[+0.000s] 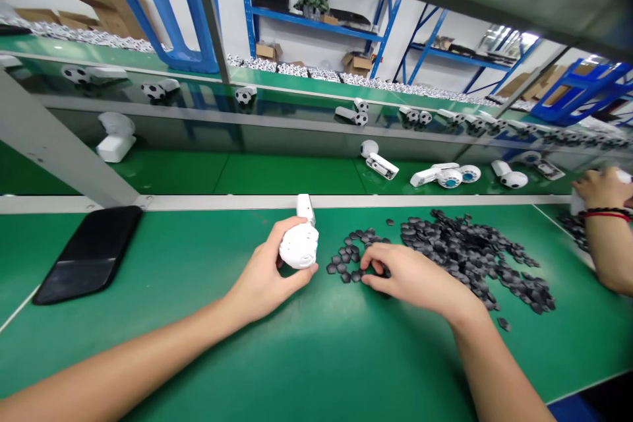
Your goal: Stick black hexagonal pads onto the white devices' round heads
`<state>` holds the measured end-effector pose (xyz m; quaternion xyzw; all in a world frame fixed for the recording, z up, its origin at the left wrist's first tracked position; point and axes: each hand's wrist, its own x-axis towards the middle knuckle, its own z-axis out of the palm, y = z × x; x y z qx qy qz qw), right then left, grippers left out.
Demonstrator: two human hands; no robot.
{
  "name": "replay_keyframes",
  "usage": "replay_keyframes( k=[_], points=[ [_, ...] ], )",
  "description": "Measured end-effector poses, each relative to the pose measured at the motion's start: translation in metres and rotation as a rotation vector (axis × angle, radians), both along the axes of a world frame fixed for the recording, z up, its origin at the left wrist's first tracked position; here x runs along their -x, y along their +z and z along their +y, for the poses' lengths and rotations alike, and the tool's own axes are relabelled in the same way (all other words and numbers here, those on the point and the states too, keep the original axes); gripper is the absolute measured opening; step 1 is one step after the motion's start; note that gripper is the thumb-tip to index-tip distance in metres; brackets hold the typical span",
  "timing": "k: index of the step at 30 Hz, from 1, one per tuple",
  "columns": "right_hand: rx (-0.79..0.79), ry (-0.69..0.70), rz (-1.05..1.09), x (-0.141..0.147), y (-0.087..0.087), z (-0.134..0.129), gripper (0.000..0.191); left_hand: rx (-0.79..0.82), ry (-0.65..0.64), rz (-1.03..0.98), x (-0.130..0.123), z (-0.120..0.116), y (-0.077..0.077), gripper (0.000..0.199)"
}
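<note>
Left hand: the person's left hand point(264, 277) has a plain white ball point(299, 246) gripped between thumb and fingers, held up over the bench, pretty much mid-view.
Attached bit: a white rectangular arm point(305, 206) sticks out from the far side of that ball, lined up over the metal rail point(237, 202).
Right hand: the right hand point(403, 270) is palm-down with fingers curled into the black pentagonal pieces. Can't tell if it's actually pinching one, since the fingertips cover that spot.
Small bunch: loose black pentagonal pieces point(341, 268) lie scattered around those fingertips, between the two hands.
Big pile: way more of the same, a messy black heap point(459, 244) just beyond the right hand and off to its right.
Bench: green-topped bench point(277, 356) under the lot, with a flat black slab point(91, 250) over on the left, its top end near the rail.
Past the rail: a green strip point(198, 171) with white ball-headed units point(442, 175) lying on it, some showing blue insides.
Far right: another person's hand point(601, 188), dark and red bands on the wrist, is at a white part.
Upper ledge: black-and-white soccer-ball units point(243, 95) spaced along it.
Background: blue plastic stool point(182, 59), blue rack point(316, 20), cardboard boxes point(356, 64).
</note>
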<state>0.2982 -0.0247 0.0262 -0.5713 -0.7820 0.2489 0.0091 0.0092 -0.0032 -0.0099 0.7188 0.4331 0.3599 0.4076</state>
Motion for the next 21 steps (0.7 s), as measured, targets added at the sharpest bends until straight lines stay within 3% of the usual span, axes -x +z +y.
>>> replay_keyframes(
  k=[6,12,17,21],
  points=[
    [-0.017,-0.007,-0.009,0.005,0.001,-0.001,0.016,-0.023,-0.028,0.027,0.001,0.001,-0.004,0.062],
    [-0.076,-0.008,-0.003,0.007,0.003,-0.001,0.01,0.002,-0.053,0.022,0.001,0.001,-0.005,0.064],
    [-0.127,-0.106,0.203,0.018,0.01,-0.005,0.021,0.046,-0.089,0.03,0.0,-0.002,-0.007,0.067],
    [-0.125,-0.019,0.427,0.044,0.006,-0.013,0.022,0.025,-0.104,0.019,-0.005,-0.004,-0.008,0.068]
  ],
)
